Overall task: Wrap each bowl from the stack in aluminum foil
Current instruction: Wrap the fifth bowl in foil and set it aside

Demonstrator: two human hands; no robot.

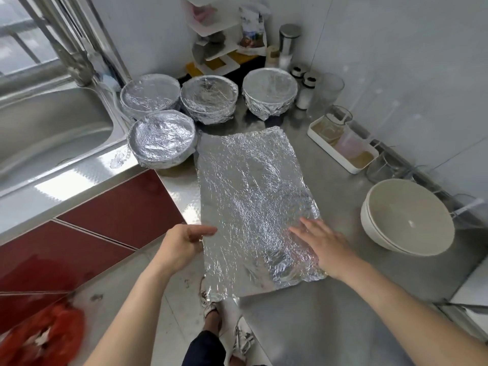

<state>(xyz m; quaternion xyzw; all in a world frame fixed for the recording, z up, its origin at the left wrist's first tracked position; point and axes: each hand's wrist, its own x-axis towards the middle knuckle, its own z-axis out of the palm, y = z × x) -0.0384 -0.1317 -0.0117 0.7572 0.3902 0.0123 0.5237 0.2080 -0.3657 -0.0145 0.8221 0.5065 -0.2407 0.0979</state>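
Four wrapped bowls (162,140) behind foil sheet (250,196), bowl stack (408,217) right

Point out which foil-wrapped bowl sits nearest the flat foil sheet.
The wrapped bowl beside the sink, at the far left corner of the foil sheet; the other three stand in a row farther back.

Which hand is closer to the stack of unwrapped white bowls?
Right. The right hand lies flat on the foil sheet, beside the bowls; the left hand is at the sheet's opposite edge.
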